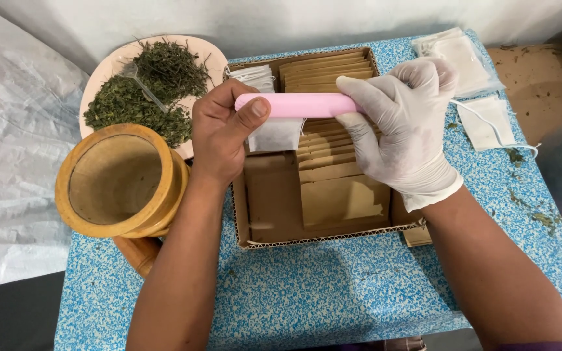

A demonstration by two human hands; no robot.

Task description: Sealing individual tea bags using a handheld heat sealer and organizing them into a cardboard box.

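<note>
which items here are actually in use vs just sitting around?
In use:
left hand
right hand
pink bar-shaped tool
white sachet

Lying about:
cardboard box of brown envelopes
wooden mortar
plate of dried herbs
spare sachets

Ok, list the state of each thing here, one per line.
pink sealer bar: shut on a white tea bag, held by both hands.
left hand: bare, gripping the bar's end.
right hand: gloved, gripping the bar.
cardboard box: open, partly filled with brown envelopes.
wooden mortar: tilted, empty.
plate: heaped with dried herbs.
</note>
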